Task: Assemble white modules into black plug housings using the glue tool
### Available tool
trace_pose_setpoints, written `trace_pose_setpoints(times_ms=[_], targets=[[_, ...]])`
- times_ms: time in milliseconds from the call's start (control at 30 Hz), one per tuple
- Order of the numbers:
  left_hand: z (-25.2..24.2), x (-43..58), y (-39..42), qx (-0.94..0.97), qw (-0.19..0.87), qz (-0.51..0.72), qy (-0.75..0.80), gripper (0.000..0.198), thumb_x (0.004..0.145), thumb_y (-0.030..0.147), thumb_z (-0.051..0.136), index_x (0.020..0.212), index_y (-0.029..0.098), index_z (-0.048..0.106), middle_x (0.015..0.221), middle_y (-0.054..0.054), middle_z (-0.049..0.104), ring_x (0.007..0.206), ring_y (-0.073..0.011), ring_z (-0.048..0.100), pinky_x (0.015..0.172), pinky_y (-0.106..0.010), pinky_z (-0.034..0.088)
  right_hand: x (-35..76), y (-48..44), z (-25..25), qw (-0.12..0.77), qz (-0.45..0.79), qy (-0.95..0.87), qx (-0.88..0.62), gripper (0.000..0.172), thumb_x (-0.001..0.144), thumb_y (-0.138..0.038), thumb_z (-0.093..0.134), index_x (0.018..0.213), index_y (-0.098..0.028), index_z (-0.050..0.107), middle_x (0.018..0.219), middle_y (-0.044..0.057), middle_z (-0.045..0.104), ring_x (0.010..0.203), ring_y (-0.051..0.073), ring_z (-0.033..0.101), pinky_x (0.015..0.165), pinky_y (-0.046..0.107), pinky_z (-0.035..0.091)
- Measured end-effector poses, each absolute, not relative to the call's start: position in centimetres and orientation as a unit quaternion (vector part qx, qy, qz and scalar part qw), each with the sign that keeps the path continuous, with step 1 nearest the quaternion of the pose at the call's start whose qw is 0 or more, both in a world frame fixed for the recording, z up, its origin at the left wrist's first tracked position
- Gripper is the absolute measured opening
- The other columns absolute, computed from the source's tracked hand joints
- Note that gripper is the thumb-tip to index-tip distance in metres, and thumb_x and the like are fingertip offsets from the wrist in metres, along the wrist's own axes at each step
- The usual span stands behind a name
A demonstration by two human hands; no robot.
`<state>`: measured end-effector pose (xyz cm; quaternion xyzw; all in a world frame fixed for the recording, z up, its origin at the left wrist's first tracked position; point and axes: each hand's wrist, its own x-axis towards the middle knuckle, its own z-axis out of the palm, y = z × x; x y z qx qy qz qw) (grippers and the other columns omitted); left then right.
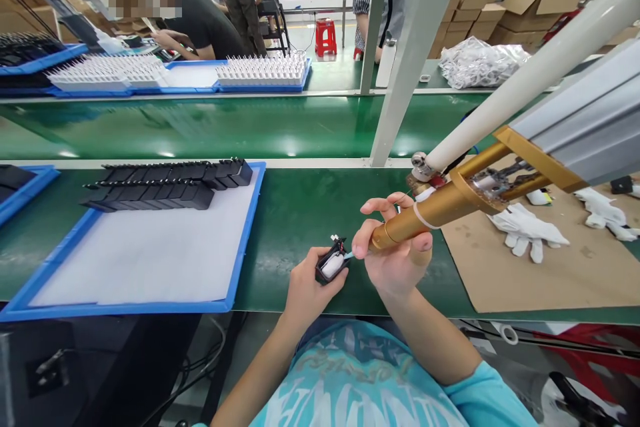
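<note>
My left hand (311, 285) is closed around a small black plastic housing (320, 272), which has a white piece (333, 265) inside and short wires with a white connector sticking up at its far end. Wrapped around the lower end of a gold-coloured glue dispenser (425, 217) is my right hand (397, 267), with some fingers raised behind the barrel. The dispenser's thin pale-blue nozzle (349, 255) points left and reaches the housing's right edge. Whether anything flows from the tip is too small to tell.
To the left, a blue tray (245, 233) lined with white holds rows of black housings (170, 190). White gloves (530, 230) lie on cardboard (493, 280) at the right. A slanted white pole (495, 93) and metal post (407, 53) stand ahead. Across the belt sits a person (205, 23).
</note>
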<state>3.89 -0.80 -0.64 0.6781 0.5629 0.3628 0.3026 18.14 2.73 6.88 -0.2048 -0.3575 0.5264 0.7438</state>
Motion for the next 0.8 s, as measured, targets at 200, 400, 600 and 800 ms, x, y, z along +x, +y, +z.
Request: trace_pose_setpoints(times_ms=[200, 400, 600, 800], targets=[[-0.8, 5.0, -0.3, 0.699, 0.259, 0.37, 0.555, 0.029, 0.077, 0.028, 0.069, 0.103, 0.021, 0.058, 0.089, -0.001, 0.071, 0.076, -0.0168, 0.068, 0.067, -0.026, 0.051, 17.7, 2.5, 7.0, 0.741, 0.534, -0.359, -0.193, 0.047, 0.076, -0.063, 0.061, 0.107, -0.028, 0.053, 0.093, 0.0, 0.066, 0.042, 0.011, 0.061, 0.035, 0.024, 0.043], [-0.6, 6.0, -0.2, 0.704, 0.268, 0.416, 0.509, 0.029, 0.076, 0.027, 0.07, 0.103, 0.021, 0.061, 0.091, -0.001, 0.072, 0.077, -0.0163, 0.068, 0.067, -0.025, 0.052, 17.2, 2.3, 7.3, 0.734, 0.542, -0.365, -0.186, 0.049, 0.075, -0.064, 0.061, 0.107, -0.029, 0.05, 0.094, 0.0, 0.065, 0.04, 0.01, 0.06, 0.034, 0.025, 0.045], [-0.7, 6.2, -0.4, 0.703, 0.253, 0.434, 0.504, 0.032, 0.073, 0.028, 0.07, 0.103, 0.022, 0.061, 0.09, -0.002, 0.072, 0.075, -0.0171, 0.067, 0.067, -0.027, 0.053, 17.2, 2.1, 7.3, 0.734, 0.534, -0.381, -0.178, 0.04, 0.079, -0.063, 0.058, 0.091, -0.026, 0.05, 0.095, 0.0, 0.064, 0.04, 0.01, 0.06, 0.033, 0.024, 0.045], [-0.5, 6.0, -0.3, 0.717, 0.243, 0.413, 0.506, 0.032, 0.075, 0.027, 0.07, 0.105, 0.022, 0.062, 0.086, -0.001, 0.071, 0.072, -0.0172, 0.067, 0.067, -0.027, 0.052, 17.3, 2.1, 7.5, 0.735, 0.547, -0.361, -0.171, 0.044, 0.077, -0.065, 0.058, 0.103, -0.03, 0.053, 0.095, -0.001, 0.063, 0.039, 0.01, 0.059, 0.033, 0.025, 0.044]])
